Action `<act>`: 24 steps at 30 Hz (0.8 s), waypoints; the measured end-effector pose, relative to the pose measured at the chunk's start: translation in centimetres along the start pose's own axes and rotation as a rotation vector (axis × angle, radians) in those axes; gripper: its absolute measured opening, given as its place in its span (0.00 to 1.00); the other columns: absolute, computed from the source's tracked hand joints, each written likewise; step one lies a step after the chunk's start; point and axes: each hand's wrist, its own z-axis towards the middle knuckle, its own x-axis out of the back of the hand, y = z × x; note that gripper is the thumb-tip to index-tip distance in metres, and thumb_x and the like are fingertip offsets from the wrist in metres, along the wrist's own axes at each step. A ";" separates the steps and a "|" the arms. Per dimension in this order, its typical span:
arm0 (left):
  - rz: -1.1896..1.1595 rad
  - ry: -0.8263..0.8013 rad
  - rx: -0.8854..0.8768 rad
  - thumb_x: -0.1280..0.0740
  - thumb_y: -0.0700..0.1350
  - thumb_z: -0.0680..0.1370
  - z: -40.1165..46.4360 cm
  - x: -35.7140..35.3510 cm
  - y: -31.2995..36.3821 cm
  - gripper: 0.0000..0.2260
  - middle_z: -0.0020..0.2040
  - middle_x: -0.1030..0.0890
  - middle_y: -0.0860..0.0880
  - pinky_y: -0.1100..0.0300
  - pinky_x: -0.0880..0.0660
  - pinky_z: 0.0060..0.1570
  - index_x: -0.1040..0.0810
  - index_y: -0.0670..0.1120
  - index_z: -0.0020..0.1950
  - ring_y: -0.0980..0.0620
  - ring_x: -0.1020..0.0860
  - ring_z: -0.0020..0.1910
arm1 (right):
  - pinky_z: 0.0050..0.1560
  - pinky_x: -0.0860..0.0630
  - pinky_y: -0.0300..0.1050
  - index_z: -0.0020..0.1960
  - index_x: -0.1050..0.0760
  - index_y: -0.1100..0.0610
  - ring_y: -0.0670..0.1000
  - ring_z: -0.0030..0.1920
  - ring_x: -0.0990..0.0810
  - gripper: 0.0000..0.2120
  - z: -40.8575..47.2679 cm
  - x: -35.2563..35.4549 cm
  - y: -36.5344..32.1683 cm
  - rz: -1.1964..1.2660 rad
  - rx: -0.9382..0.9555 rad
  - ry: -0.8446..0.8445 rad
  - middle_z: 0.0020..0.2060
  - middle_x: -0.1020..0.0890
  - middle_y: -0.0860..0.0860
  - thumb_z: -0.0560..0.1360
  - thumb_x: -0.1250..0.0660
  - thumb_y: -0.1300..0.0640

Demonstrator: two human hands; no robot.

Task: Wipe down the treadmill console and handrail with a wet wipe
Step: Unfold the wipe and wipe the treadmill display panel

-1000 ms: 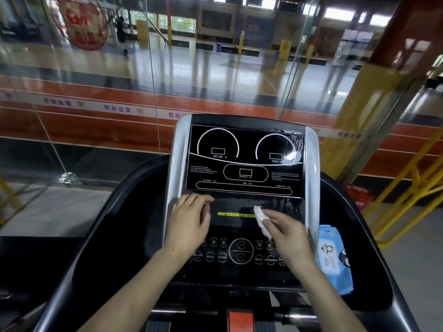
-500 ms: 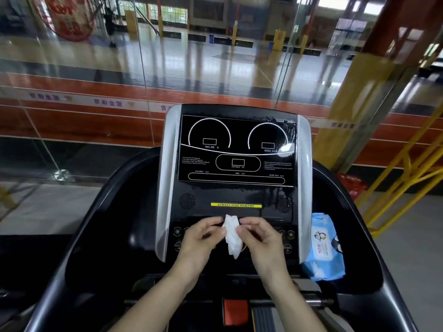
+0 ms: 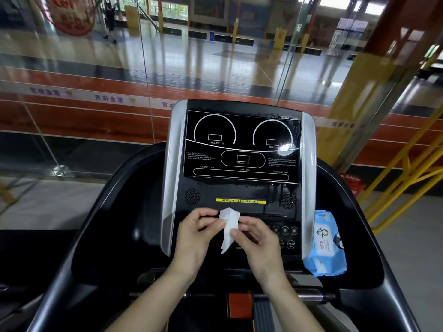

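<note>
blue wipes pack (image 3: 326,245), glass wall (image 3: 96,92), yellow railing (image 3: 407,168)

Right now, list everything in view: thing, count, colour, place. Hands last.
crumpled white wet wipe: one, white, held above the button panel.
black treadmill console: one, black with silver side trims, centre.
yellow strip label: one, yellow, below the display.
round console buttons: several, black, lower right of console.
blue wet-wipe pack: one, blue, right of the console.
curved black handrail: one, black, around the console.
red safety tab: one, red, below the console.
left hand: one, grip on the wipe.
right hand: one, grip on the wipe.
</note>
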 end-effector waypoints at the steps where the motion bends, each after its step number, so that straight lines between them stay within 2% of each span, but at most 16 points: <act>1: -0.004 0.009 -0.004 0.25 0.36 0.76 0.0 0.1 0.1 0.11 0.45 0.12 0.43 0.68 0.22 0.46 0.20 0.41 0.57 0.52 0.13 0.45 | 0.58 0.19 0.41 0.53 0.15 0.51 0.45 0.54 0.14 0.10 0.0 0.0 0.0 0.003 0.004 0.003 0.47 0.12 0.50 0.75 0.23 0.63; 6: 0.005 0.069 -0.028 0.25 0.36 0.77 0.2 0.7 0.1 0.10 0.46 0.12 0.43 0.62 0.20 0.49 0.20 0.42 0.57 0.51 0.15 0.44 | 0.52 0.21 0.37 0.47 0.15 0.56 0.47 0.51 0.13 0.05 0.4 0.1 0.2 0.021 -0.006 0.025 0.46 0.11 0.50 0.79 0.27 0.64; 9: -0.007 0.086 -0.042 0.26 0.36 0.78 0.3 1.0 0.1 0.10 0.46 0.12 0.43 0.62 0.22 0.49 0.20 0.43 0.57 0.52 0.15 0.44 | 0.57 0.21 0.47 0.47 0.15 0.56 0.54 0.54 0.14 0.05 0.7 0.0 0.7 0.053 -0.040 0.053 0.48 0.12 0.53 0.80 0.28 0.62; 11: -0.018 0.093 -0.054 0.25 0.37 0.77 0.4 1.1 0.1 0.11 0.46 0.13 0.42 0.54 0.21 0.54 0.21 0.44 0.58 0.49 0.15 0.46 | 0.60 0.22 0.58 0.47 0.15 0.55 0.60 0.53 0.16 0.03 0.7 -0.2 1.0 0.099 -0.069 0.054 0.49 0.13 0.58 0.79 0.27 0.57; 12: -0.017 0.088 -0.063 0.25 0.38 0.77 0.5 1.3 0.0 0.11 0.46 0.13 0.42 0.50 0.20 0.58 0.21 0.46 0.58 0.47 0.15 0.48 | 0.60 0.23 0.62 0.48 0.16 0.56 0.61 0.51 0.17 0.06 0.8 -0.4 1.1 0.133 -0.092 0.048 0.48 0.14 0.61 0.77 0.27 0.54; 14: -0.005 0.058 -0.082 0.24 0.41 0.78 0.5 1.5 0.0 0.12 0.48 0.13 0.42 0.44 0.22 0.63 0.20 0.50 0.58 0.44 0.15 0.53 | 0.57 0.23 0.62 0.48 0.16 0.58 0.60 0.47 0.19 0.07 0.8 -0.6 1.2 0.250 -0.163 0.043 0.44 0.17 0.62 0.78 0.27 0.54; 17: 0.027 0.035 -0.090 0.27 0.40 0.80 0.6 1.6 0.0 0.12 0.47 0.14 0.46 0.49 0.24 0.64 0.18 0.54 0.60 0.47 0.16 0.55 | 0.57 0.22 0.57 0.54 0.17 0.55 0.57 0.47 0.16 0.05 0.5 -0.8 0.9 0.359 -0.232 0.048 0.42 0.16 0.58 0.82 0.31 0.56; 19: 0.040 0.041 -0.092 0.29 0.37 0.80 0.5 1.6 0.2 0.12 0.45 0.14 0.48 0.55 0.22 0.59 0.16 0.51 0.59 0.48 0.16 0.53 | 0.57 0.21 0.56 0.59 0.19 0.53 0.56 0.48 0.14 0.09 0.3 -0.9 0.5 0.287 -0.202 0.029 0.43 0.14 0.56 0.80 0.29 0.54; 21: 0.073 0.030 -0.092 0.30 0.36 0.80 0.5 1.7 0.2 0.10 0.45 0.13 0.48 0.61 0.20 0.50 0.13 0.50 0.54 0.49 0.15 0.49 | 0.58 0.20 0.55 0.60 0.20 0.51 0.55 0.50 0.13 0.11 0.1 -1.2 0.2 0.153 -0.160 0.012 0.47 0.12 0.56 0.79 0.26 0.55; 22: 0.089 0.019 -0.092 0.30 0.36 0.80 0.4 1.7 0.2 0.10 0.45 0.13 0.48 0.62 0.20 0.46 0.12 0.49 0.51 0.50 0.15 0.47 | 0.59 0.20 0.55 0.60 0.20 0.51 0.53 0.50 0.13 0.11 0.1 -1.4 0.1 0.088 -0.142 -0.001 0.48 0.12 0.55 0.78 0.25 0.55; 24: 0.130 0.003 -0.106 0.30 0.36 0.80 0.5 1.7 0.2 0.09 0.45 0.12 0.49 0.61 0.20 0.47 0.13 0.49 0.49 0.52 0.16 0.46 | 0.60 0.21 0.53 0.58 0.19 0.50 0.49 0.48 0.13 0.12 -0.1 -1.6 -0.1 0.011 -0.109 -0.055 0.47 0.12 0.55 0.76 0.23 0.57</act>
